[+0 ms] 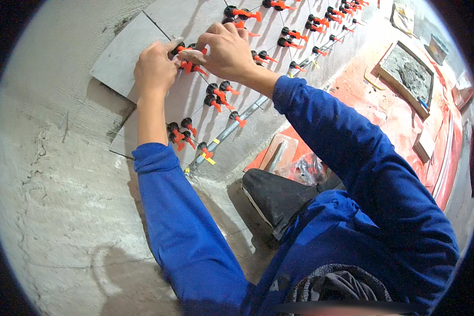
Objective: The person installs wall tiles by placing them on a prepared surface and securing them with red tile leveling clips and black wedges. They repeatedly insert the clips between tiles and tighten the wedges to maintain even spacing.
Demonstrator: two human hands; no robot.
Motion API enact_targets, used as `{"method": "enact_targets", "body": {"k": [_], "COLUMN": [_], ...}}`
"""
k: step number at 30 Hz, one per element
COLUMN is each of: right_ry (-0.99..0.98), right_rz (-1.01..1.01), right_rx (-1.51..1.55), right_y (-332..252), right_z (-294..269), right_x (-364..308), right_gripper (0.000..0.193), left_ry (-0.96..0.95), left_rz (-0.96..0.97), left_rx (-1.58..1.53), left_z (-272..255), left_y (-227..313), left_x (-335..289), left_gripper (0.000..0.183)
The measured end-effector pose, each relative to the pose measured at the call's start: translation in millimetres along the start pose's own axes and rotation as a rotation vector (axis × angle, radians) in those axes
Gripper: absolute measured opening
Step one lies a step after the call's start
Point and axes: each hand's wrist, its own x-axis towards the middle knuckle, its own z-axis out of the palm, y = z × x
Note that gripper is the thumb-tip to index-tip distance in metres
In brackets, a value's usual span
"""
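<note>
Light grey tiles [125, 59] cover the wall, with red-and-black tile levelers [214, 94] set in clusters along their joints. At the upper middle, my left hand [155, 68] is closed at a cluster, with thumb and forefinger pinching at a tile leveler [186, 65]. From the right, my right hand [225, 52] reaches over the same cluster, its thumb and fingers closed around a red leveler handle. The fingers partly hide the black bases there. Below the hands, further levelers [181, 134] sit at the lower tile corners.
A metal tube [227, 131] with yellow pieces runs along the tiles' lower edge. Near my knee lie a trowel [277, 157] and a clear plastic bag [306, 169]. On the red floor sheet [353, 89] stands a mortar tray [387, 80]; a bucket [438, 46] is beyond it.
</note>
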Motion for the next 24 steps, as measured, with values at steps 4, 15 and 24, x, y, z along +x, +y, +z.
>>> {"method": "enact_targets", "body": {"k": [4,15,24], "right_ry": [-0.03,0.065,0.201], "right_rz": [0.032,0.206,-0.072], "right_rx": [0.047,0.155,0.028], "right_y": [-8,-28,-25], "right_z": [3,11,6], "right_x": [3,-9,-4], "right_gripper": [0.049,0.029,0.013], "left_ry": [0.03,0.054,0.065], "left_rz": [0.051,0.066,0.074], "left_rx": [-0.011,-0.022,0.023], "left_z": [3,5,2], "left_y": [-2,-5,-2], "left_x": [2,2,-1], "left_gripper": [0.036,0.034,0.028]}}
